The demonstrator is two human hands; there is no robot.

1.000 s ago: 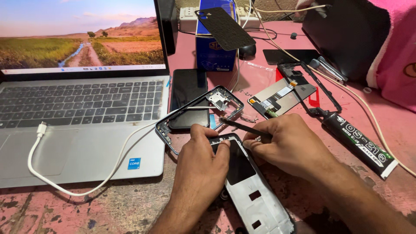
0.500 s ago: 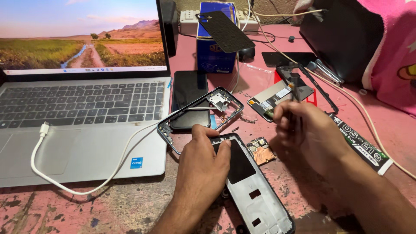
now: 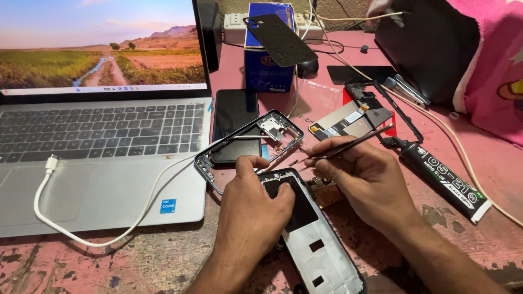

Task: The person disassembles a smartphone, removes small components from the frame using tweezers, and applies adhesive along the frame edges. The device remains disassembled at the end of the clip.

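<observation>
My left hand (image 3: 251, 213) presses down on the upper end of an opened phone chassis (image 3: 318, 247), which lies lengthwise on the pink table with a black pad at its top. My right hand (image 3: 366, 182) grips thin dark tweezers (image 3: 348, 146). Their tips point left and hover just above the chassis's top edge, close to a second, empty phone frame (image 3: 275, 126). That frame rests partly over a black phone (image 3: 234, 117) lying flat. A small brown part (image 3: 326, 191) peeks out under my right hand.
An open laptop (image 3: 103, 152) fills the left, with a white cable (image 3: 81, 237) looped over it. A black tube (image 3: 447, 178) lies at the right. A blue box (image 3: 264, 65) carrying a black back cover (image 3: 280, 38), loose phone parts (image 3: 348, 122) and a pink cloth (image 3: 490, 71) sit behind.
My right hand had lifted the tweezers up and to the right; now it is back down with the tips pointing left at the chassis top. My left hand has stayed put.
</observation>
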